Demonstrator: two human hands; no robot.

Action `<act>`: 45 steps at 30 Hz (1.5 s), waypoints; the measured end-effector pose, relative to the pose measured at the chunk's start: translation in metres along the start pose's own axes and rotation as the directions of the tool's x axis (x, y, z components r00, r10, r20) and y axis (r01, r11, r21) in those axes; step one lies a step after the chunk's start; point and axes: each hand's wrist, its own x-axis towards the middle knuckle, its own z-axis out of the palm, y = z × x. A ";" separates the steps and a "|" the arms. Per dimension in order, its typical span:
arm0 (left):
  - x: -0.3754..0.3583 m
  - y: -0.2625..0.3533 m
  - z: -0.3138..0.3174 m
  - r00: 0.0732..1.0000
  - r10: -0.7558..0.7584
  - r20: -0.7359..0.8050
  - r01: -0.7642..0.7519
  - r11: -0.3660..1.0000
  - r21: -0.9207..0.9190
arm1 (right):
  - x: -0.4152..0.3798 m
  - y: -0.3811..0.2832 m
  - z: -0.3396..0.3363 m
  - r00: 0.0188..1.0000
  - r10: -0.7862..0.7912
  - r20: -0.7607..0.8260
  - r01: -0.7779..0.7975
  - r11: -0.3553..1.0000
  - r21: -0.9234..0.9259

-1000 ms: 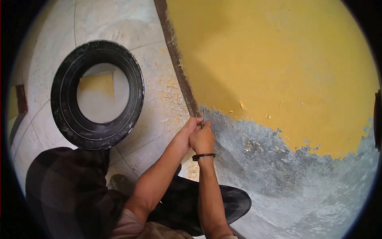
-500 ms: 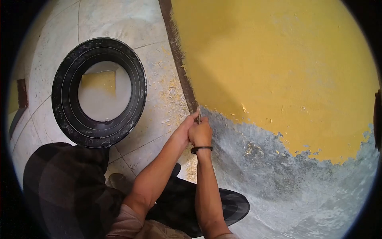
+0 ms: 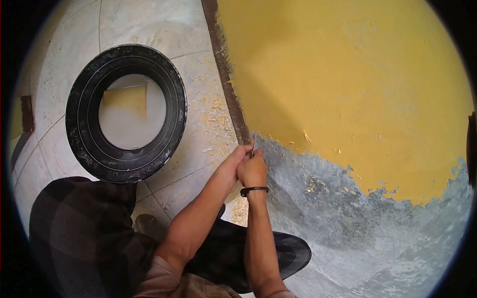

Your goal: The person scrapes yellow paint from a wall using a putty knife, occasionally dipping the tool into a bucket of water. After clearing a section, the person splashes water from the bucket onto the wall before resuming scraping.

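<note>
Both my hands are together at the wall, where the brown skirting band meets the ragged edge of the yellow paint [image 3: 338,74]. My right hand [image 3: 253,171], with a dark bracelet at its wrist, is closed around a small scraper [image 3: 252,148]. The scraper appears almost edge-on, and its handle is mostly hidden by the fingers. Pressed up beside it, my left hand [image 3: 237,162] has its fingers on the same scraper. Bare grey wall [image 3: 343,218] spreads below and right of the hands.
On the tiled floor to the left stands a black tub [image 3: 79,124] of cloudy water with a yellowish patch in it. Paint flakes [image 3: 216,116] litter the tiles along the brown skirting [image 3: 226,84]. My bent knees flank my arms.
Both hands and the scraper have shifted slightly right and down at the paint edge. The whole view has also moved a little.
</note>
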 end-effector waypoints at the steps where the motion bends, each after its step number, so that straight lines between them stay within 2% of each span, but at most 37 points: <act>1: -0.016 -0.001 0.012 1.000 -0.008 -0.002 0.008 1.000 -0.007 | 0.004 0.001 0.000 1.000 0.008 0.003 -0.008 1.000 -0.007; 3: -0.047 0.002 0.033 0.929 0.366 -0.052 -0.368 0.903 -0.223 | 0.023 0.000 0.006 0.994 -0.090 0.064 0.094 0.993 -0.070; 4: -0.027 0.015 0.019 0.994 0.109 0.014 -0.107 0.990 -0.097 | 0.027 -0.001 0.014 0.994 -0.080 0.074 0.082 0.996 -0.022; 5: -0.021 0.013 0.017 0.993 0.115 0.014 -0.113 0.989 -0.097 | 0.026 0.007 0.016 0.994 -0.086 0.074 0.088 0.996 -0.021; 7: -0.015 0.006 0.016 0.992 0.016 -0.127 -0.021 0.999 -0.033 | 0.004 -0.001 -0.001 0.999 -0.030 0.013 0.030 1.000 0.003; 8: -0.015 0.002 0.015 0.996 0.062 -0.067 -0.064 0.998 -0.016 | 0.008 -0.001 -0.007 0.996 -0.003 0.085 0.003 1.000 -0.009; 9: -0.017 0.003 0.019 0.996 0.059 -0.063 -0.061 0.998 -0.022 | 0.012 -0.001 -0.006 0.997 0.000 0.082 0.001 1.000 -0.016; 11: -0.020 0.015 0.028 0.976 0.178 -0.128 -0.196 0.970 -0.147 | 0.029 0.001 0.007 0.997 -0.037 0.066 0.040 0.998 -0.049; 12: -0.010 0.013 0.010 0.985 0.158 -0.068 -0.166 0.977 -0.137 | 0.037 0.009 0.021 0.996 -0.067 0.057 0.068 0.997 -0.022; 15: 0.000 0.017 -0.003 0.988 0.131 -0.085 -0.141 0.982 -0.125 | 0.009 0.001 -0.002 0.996 -0.060 0.059 0.063 0.996 -0.055; 17: 0.002 0.010 -0.007 0.992 0.092 -0.092 -0.105 0.985 -0.139 | 0.025 0.016 0.013 1.000 -0.012 0.018 0.012 1.000 -0.025; 19: 0.002 0.007 -0.002 0.994 0.070 -0.079 -0.081 0.985 -0.152 | 0.040 0.012 0.020 0.999 -0.052 -0.004 0.052 0.998 -0.025; 20: -0.005 0.000 -0.001 0.980 0.197 -0.013 -0.196 0.963 -0.182 | 0.048 0.010 0.020 0.992 -0.090 0.092 0.097 0.993 -0.071; 21: -0.007 0.004 0.004 0.980 0.199 -0.010 -0.198 0.965 -0.173 | 0.050 0.011 0.020 0.992 -0.093 0.088 0.098 0.993 -0.063; 23: -0.012 -0.003 0.014 0.999 0.042 0.026 -0.036 0.980 -0.196 | 0.044 0.026 0.017 0.987 -0.147 0.066 0.151 0.987 -0.049; 24: -0.014 -0.007 0.018 0.999 0.031 0.031 -0.025 0.980 -0.196 | 0.041 0.034 0.012 0.983 -0.175 0.049 0.178 0.983 -0.048; 26: -0.016 -0.013 0.028 0.994 -0.076 0.080 0.100 0.928 -0.359 | 0.038 0.045 0.000 0.972 -0.236 0.009 0.236 0.970 -0.055; 27: -0.011 -0.017 0.023 0.992 -0.085 0.090 0.112 0.925 -0.362 | 0.032 0.045 -0.010 0.974 -0.228 0.002 0.228 0.972 -0.064; 28: -0.005 -0.018 0.013 0.989 -0.126 0.079 0.143 0.953 -0.267 | 0.021 0.038 -0.023 0.980 -0.113 0.163 0.082 0.979 0.189; 29: 0.003 -0.018 0.004 0.985 -0.160 0.065 0.169 0.972 -0.166 | 0.014 0.032 -0.034 0.940 -0.046 0.338 -0.101 0.909 0.405; 30: -0.010 -0.015 0.010 0.979 -0.172 0.113 0.180 0.981 -0.066 | 0.007 0.034 -0.040 0.911 -0.028 0.412 -0.214 0.822 0.528; 35: -0.048 -0.032 0.058 0.978 -0.180 0.102 0.186 0.981 -0.055 | -0.031 0.051 -0.063 0.952 0.002 0.306 -0.171 0.834 0.525; 37: -0.051 -0.042 0.067 0.958 -0.141 0.252 0.157 0.986 -0.047 | -0.046 0.055 -0.084 0.949 -0.010 0.316 -0.193 0.774 0.603; 38: -0.053 -0.048 0.079 0.959 -0.106 0.263 0.126 0.990 -0.060 | -0.056 0.056 -0.095 0.950 -0.017 0.312 -0.185 0.775 0.604; 40: -0.062 -0.054 0.106 0.950 -0.112 0.292 0.129 0.991 -0.042 | -0.081 0.056 -0.122 0.984 -0.007 0.175 -0.105 0.775 0.623; 41: -0.067 -0.056 0.119 0.940 -0.126 0.318 0.142 0.990 -0.025 | -0.093 0.052 -0.139 0.985 -0.003 0.173 -0.107 0.776 0.622; 43: -0.088 -0.056 0.148 0.929 -0.165 0.330 0.178 0.984 -0.007 | -0.112 0.045 -0.170 0.980 0.013 0.198 -0.155 0.675 0.722; 45: -0.092 -0.050 0.157 0.917 -0.195 0.348 0.205 0.979 0.008 | -0.110 0.043 -0.184 0.974 0.029 0.225 -0.183 0.685 0.705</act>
